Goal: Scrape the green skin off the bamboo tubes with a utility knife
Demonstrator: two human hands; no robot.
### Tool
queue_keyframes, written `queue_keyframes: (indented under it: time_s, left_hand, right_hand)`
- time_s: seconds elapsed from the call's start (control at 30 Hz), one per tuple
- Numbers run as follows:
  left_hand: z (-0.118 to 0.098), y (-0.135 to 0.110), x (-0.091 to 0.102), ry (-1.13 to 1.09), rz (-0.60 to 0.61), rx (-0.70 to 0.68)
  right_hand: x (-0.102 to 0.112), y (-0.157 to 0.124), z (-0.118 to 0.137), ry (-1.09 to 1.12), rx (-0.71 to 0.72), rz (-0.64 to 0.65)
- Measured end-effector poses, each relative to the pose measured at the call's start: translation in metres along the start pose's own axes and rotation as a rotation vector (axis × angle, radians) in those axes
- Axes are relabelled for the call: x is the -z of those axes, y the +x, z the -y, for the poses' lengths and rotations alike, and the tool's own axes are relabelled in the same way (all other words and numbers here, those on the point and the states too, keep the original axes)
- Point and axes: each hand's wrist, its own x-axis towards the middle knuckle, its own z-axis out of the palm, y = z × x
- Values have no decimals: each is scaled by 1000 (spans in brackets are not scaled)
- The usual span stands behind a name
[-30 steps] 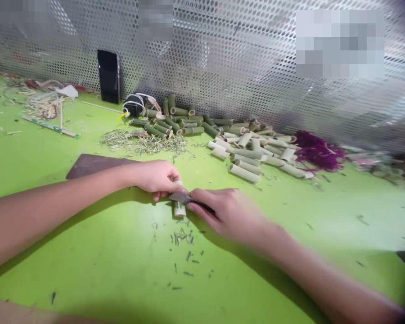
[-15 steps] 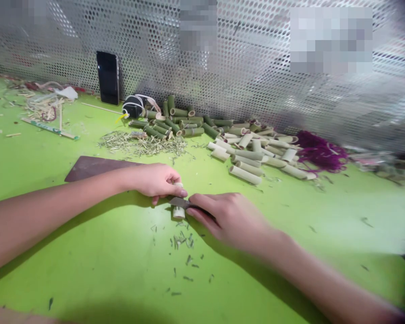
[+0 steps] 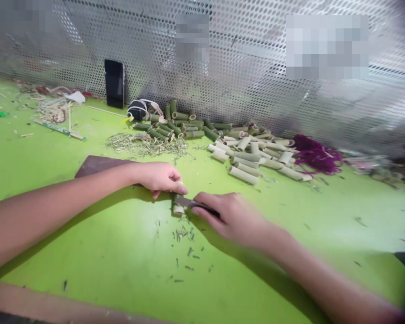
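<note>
My left hand is closed around the upper end of a short bamboo tube, which points toward me at the table's middle. Part of the tube is hidden under the fingers; its lower end shows pale, with green along the left side. My right hand grips the dark handle of a knife, whose blade lies across the tube just below my left thumb. Several dark green shavings are scattered on the table below the tube.
Green bamboo tubes and peeled pale tubes are heaped toward the back. A phone leans on the perforated metal panel. Purple string lies right of the tubes. A brown board sits behind my left forearm on the green table.
The knife has shifted slightly right and up on the tube, with my right hand. More green shows on the tube's left side. The whole view has shifted slightly.
</note>
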Motion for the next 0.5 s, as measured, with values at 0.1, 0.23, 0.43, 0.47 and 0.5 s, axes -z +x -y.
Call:
queue_keyframes:
  time_s: [0.1, 0.23, 0.43, 0.47, 0.5]
  left_hand:
    - [-1, 0, -1, -7, -11, 0]
    - [-1, 2, -3, -2, -22, -1]
    - [-2, 2, -4, 5, -41, 29]
    - [-3, 2, -4, 6, -46, 32]
    - [-3, 1, -4, 7, -49, 31]
  right_hand:
    - [-7, 4, 3, -132, 64, -35]
    - [-9, 5, 7, -198, 72, -91]
    - [-8, 3, 11, -248, 35, -104]
    - [-9, 3, 12, -239, 34, -100]
    - [-9, 3, 12, -226, 33, -95]
